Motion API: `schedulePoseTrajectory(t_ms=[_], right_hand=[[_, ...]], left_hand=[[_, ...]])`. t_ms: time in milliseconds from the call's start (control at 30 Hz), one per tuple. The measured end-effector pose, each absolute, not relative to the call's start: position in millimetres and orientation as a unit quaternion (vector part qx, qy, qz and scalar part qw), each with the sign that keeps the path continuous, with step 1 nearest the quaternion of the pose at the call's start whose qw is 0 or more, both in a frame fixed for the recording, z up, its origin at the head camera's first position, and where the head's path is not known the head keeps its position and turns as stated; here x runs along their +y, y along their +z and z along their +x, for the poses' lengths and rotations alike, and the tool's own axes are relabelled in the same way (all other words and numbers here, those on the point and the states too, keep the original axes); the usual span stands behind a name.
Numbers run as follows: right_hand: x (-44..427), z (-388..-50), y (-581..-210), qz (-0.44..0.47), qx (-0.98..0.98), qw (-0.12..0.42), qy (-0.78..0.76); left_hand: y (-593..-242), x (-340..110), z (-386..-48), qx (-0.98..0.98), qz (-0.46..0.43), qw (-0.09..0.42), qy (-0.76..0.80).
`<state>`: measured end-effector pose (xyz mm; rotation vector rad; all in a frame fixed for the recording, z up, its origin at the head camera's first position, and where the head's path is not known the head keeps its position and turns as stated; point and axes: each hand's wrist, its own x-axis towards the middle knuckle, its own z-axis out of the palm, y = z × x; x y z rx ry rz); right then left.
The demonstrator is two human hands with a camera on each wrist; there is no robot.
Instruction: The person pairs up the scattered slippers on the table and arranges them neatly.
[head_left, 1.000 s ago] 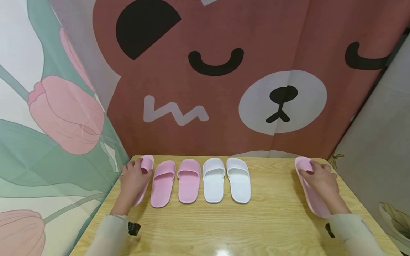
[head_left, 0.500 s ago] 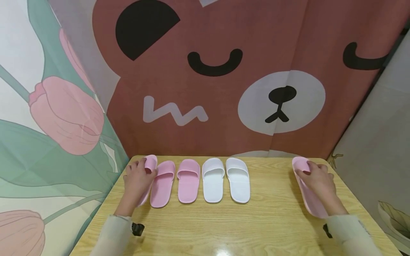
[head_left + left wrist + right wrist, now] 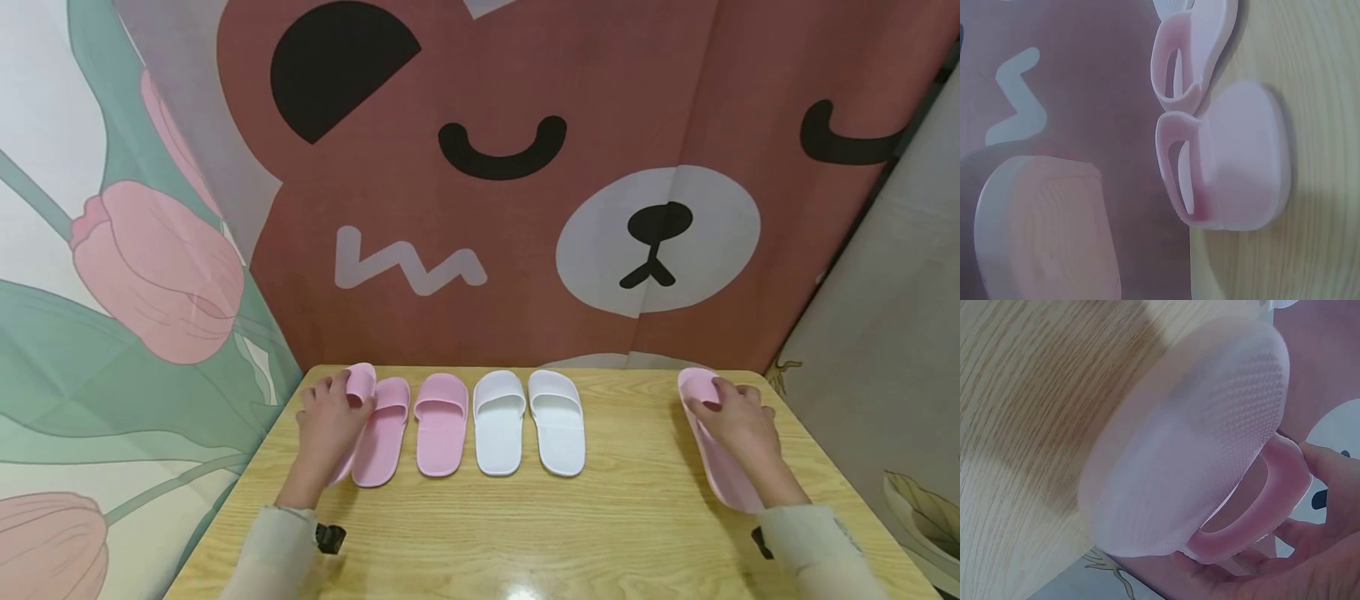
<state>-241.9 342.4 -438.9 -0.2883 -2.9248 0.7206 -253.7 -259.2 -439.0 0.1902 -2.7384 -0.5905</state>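
At the left end of the row, my left hand [image 3: 326,425] holds a pink slipper [image 3: 362,382] near its strap; the slipper is tilted, and hand and wrist hide much of it. Its side overlaps a second pink slipper [image 3: 381,446] in the head view. My right hand [image 3: 746,421] grips another pink slipper [image 3: 722,467] by the strap [image 3: 1282,500], with the sole tilted. A third pink slipper in the row [image 3: 441,433] and two white slippers, one left [image 3: 499,437] and one right [image 3: 561,437], lie toes to the back. The left fingers are out of the left wrist view.
The wooden table [image 3: 487,533] ends at a bear-print curtain [image 3: 525,308]. Tulip-print cloth [image 3: 172,392] hangs on the left, and pale cloth [image 3: 877,350] on the right. A blurred peach-coloured shape [image 3: 1054,231] sits close to the left wrist camera; I cannot tell its kind.
My left hand has shifted right with its slipper, up against the neighbouring pink one. My right hand and its slipper have moved slightly left. The slippers between them look unmoved.
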Motion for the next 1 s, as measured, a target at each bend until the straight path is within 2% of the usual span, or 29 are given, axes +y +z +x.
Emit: schedulePoseTrajectory(t_ms=[1000], right_hand=[[332,-243,-442,-0.1,-0.962,0.056,0.247]], left_hand=[[-440,-238,-248,-0.959,0.06,0.168,-0.218]])
